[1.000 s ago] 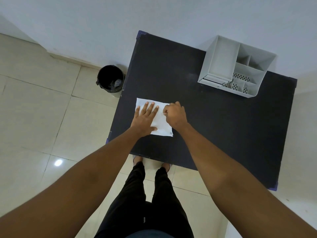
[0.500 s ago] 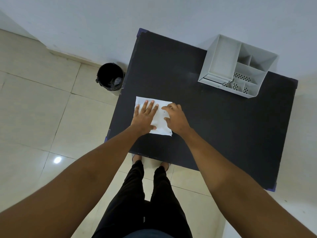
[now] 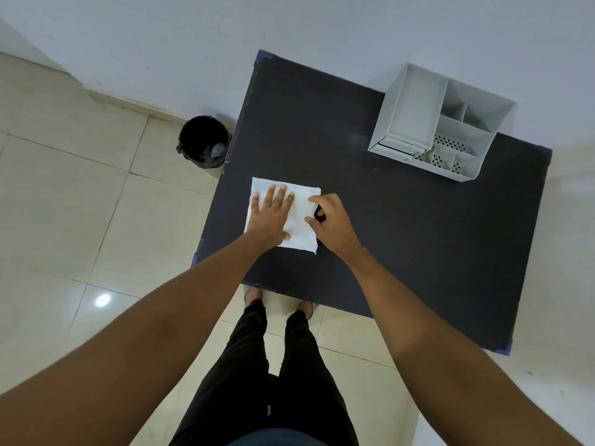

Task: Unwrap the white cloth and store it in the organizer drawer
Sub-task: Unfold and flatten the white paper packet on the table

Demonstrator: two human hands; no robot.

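Note:
The white cloth (image 3: 304, 204) lies flat as a rectangle near the left front of the black table (image 3: 402, 239). My left hand (image 3: 270, 217) rests palm-down on it with fingers spread. My right hand (image 3: 331, 222) is arched at the cloth's right edge; its thumb tip and forefinger tip touch the edge, apart from each other, with bare table showing between them. The white organizer (image 3: 415, 101) stands at the table's far right against the wall, and its drawer (image 3: 397, 147) sits low at its front left, apparently slightly out.
A black waste bin (image 3: 203, 141) with crumpled scraps stands on the tiled floor left of the table. My legs and feet are under the near table edge. The wall runs right behind the table.
My right hand went from a fist on the cloth to spread fingers and has slid right to the cloth's edge. My left hand stays flat on the cloth.

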